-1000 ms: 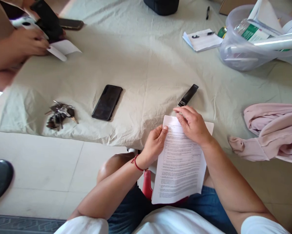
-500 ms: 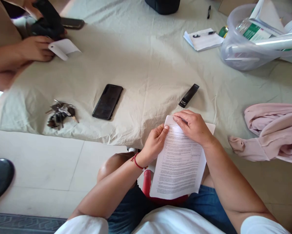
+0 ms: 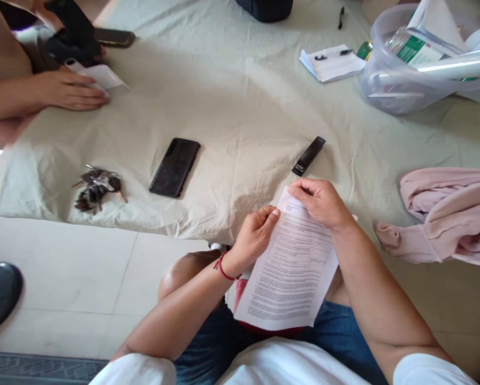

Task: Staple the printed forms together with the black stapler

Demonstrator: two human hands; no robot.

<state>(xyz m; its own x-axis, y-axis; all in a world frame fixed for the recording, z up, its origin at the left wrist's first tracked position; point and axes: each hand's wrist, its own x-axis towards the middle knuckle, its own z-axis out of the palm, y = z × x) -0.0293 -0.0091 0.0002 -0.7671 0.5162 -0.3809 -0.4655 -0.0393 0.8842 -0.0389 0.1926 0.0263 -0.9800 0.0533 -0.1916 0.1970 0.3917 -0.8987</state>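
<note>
A printed sheet of paper (image 3: 290,272) slants down over my lap, its top edge close to the table's front edge. My left hand (image 3: 258,232) pinches its left side near the top, thumb on the printed face. At the top edge, my right hand (image 3: 318,203) grips the sheet between thumb and fingers and covers its upper right part. Whether more sheets lie behind it I cannot tell. Just beyond my right hand, a black stapler-like object (image 3: 309,156) lies on the cloth. A black phone (image 3: 174,167) rests further left.
A bunch of keys (image 3: 98,187) lies on the tablecloth (image 3: 223,107). At back right stand a clear plastic tub (image 3: 396,96) and a notepad with a pen (image 3: 334,64). Pink cloth (image 3: 456,219) lies at right. Another person's hand (image 3: 75,90) touches white paper at left.
The sheet has tilted, its lower end swinging left. My right hand has shifted slightly and now pinches the top edge. The other person's hand has moved right over the white paper.
</note>
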